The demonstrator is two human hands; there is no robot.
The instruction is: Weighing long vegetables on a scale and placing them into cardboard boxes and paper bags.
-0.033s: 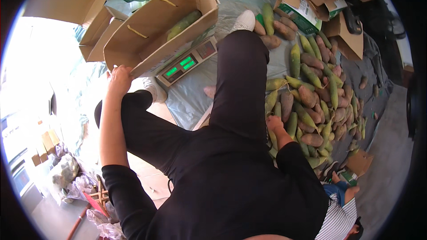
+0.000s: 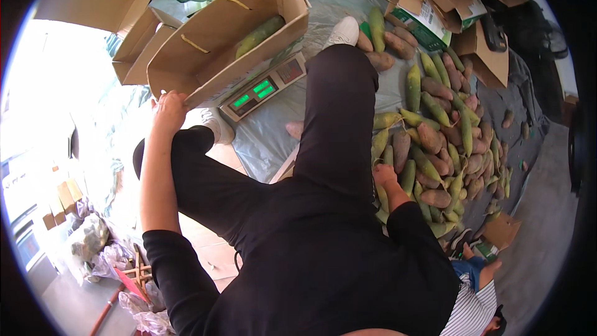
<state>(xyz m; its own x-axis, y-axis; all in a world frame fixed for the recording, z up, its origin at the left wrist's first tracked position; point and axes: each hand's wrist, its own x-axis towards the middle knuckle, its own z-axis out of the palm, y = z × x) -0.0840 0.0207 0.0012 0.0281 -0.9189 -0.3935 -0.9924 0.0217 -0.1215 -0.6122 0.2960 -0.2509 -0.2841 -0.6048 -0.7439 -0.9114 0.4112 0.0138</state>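
Note:
A long cardboard carton (image 2: 217, 32) with yellow cord handles stands open on a digital scale (image 2: 264, 87) with lit green displays. Inside the carton lies a green radish (image 2: 260, 35). My left hand (image 2: 169, 112) grips the carton's near left corner, fingers over its edge. Beside my right thigh, my right hand (image 2: 384, 175) is closed at the near left edge of a heap of green radishes (image 2: 425, 165) and reddish-brown roots like sweet potatoes (image 2: 429, 138). Its fingers are partly hidden, and what they hold I cannot make out.
A few loose roots (image 2: 398, 45) lie by my white shoe (image 2: 343, 31). More cartons (image 2: 416, 15) stand at the back right and cartons (image 2: 140, 46) at the left. Plastic bags (image 2: 93, 242) lie lower left. Another person (image 2: 476, 292) is at the lower right.

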